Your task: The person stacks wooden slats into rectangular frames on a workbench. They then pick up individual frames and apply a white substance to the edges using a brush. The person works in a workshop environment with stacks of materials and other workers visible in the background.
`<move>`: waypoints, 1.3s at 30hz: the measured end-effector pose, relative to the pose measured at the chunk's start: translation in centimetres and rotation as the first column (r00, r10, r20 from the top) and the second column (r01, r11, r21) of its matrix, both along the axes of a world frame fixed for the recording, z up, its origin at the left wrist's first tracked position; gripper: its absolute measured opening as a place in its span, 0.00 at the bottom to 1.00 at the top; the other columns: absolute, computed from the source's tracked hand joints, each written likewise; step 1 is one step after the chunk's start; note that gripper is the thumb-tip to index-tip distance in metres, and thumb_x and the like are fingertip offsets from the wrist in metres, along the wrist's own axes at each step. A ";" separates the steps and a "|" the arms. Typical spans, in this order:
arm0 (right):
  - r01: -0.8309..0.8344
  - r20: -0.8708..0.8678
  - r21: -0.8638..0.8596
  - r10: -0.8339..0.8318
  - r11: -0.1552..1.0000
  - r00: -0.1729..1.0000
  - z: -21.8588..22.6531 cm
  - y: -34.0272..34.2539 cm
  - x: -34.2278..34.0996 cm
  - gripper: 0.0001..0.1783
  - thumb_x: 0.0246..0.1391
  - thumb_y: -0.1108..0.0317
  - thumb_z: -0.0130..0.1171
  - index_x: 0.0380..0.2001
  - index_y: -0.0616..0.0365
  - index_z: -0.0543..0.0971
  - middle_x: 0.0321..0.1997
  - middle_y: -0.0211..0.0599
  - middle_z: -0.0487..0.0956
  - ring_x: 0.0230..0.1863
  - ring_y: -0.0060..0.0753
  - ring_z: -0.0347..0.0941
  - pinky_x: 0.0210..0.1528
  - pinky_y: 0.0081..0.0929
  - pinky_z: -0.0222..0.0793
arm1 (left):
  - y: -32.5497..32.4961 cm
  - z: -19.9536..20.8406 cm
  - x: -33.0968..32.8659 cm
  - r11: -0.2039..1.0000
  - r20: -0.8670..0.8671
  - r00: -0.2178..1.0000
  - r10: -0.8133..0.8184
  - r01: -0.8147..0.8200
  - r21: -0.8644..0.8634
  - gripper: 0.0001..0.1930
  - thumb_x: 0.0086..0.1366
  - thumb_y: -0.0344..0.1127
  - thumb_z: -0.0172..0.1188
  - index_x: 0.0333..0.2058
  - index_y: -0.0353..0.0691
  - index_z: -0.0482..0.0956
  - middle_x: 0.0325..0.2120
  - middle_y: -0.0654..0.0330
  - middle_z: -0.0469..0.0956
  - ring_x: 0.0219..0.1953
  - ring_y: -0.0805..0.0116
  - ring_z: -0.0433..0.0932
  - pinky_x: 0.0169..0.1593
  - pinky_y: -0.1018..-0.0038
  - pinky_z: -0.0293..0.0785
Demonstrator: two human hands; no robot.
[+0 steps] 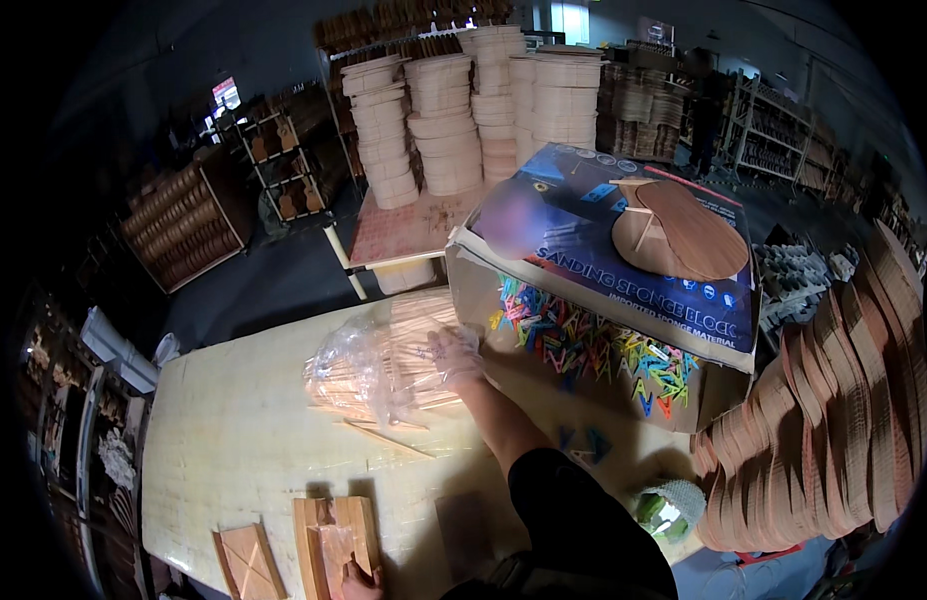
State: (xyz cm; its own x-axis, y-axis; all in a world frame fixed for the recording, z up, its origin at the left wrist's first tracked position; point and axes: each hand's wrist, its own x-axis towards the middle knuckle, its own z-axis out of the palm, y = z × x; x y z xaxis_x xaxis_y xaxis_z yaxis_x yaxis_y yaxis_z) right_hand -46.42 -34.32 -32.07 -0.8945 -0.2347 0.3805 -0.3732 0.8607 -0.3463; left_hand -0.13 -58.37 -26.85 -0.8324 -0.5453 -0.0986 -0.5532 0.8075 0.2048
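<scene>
Mid-desk, right hand lies spread on the clear bag of wooden sticks. Left hand, near edge, fingers pressed on wooden jig, well apart from bag.

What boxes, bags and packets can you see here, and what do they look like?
Cardboard box: tipped open on the table, right of centre; brown sides, blue printed panel, coloured clips inside.
Clear plastic bag: mid-table, crinkly, full of pale wooden sticks; the right hand rests on it.
Small green and white packet: table's right edge.
</scene>
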 end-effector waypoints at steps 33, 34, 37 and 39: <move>-0.222 0.138 -0.622 0.385 0.751 0.913 7.6 3.6 41.4 0.36 0.41 0.62 0.65 0.54 0.61 0.67 0.46 0.52 0.76 0.46 0.46 0.75 0.48 0.37 0.70 | 12.3 7.5 -3.7 0.488 -0.774 0.601 -0.198 0.745 0.454 0.41 0.55 0.22 0.52 0.67 0.40 0.46 0.54 0.43 0.65 0.53 0.53 0.70 0.56 0.62 0.66; -0.059 0.235 -0.800 0.403 0.597 0.885 9.9 2.7 43.1 0.36 0.42 0.62 0.66 0.55 0.62 0.66 0.50 0.53 0.75 0.50 0.47 0.73 0.52 0.37 0.69 | 13.8 8.9 -3.4 0.348 -0.731 0.681 -0.040 0.696 0.628 0.44 0.53 0.15 0.51 0.68 0.39 0.43 0.58 0.42 0.61 0.54 0.54 0.68 0.59 0.64 0.65; -0.083 0.106 -0.883 0.370 0.462 0.923 8.5 1.7 44.4 0.36 0.43 0.64 0.65 0.56 0.63 0.66 0.52 0.55 0.74 0.52 0.47 0.72 0.54 0.37 0.68 | 18.0 11.6 -1.7 0.131 -0.669 0.710 0.218 0.658 0.741 0.41 0.53 0.15 0.51 0.66 0.38 0.50 0.51 0.49 0.66 0.47 0.60 0.72 0.53 0.70 0.70; -0.145 0.005 -0.877 0.311 0.457 0.950 6.5 2.0 44.4 0.36 0.45 0.62 0.65 0.56 0.63 0.66 0.51 0.54 0.74 0.54 0.47 0.71 0.55 0.36 0.66 | 17.4 7.8 -2.2 0.250 -0.772 0.635 0.036 0.742 0.622 0.39 0.53 0.15 0.52 0.65 0.37 0.52 0.54 0.49 0.66 0.49 0.61 0.71 0.54 0.69 0.70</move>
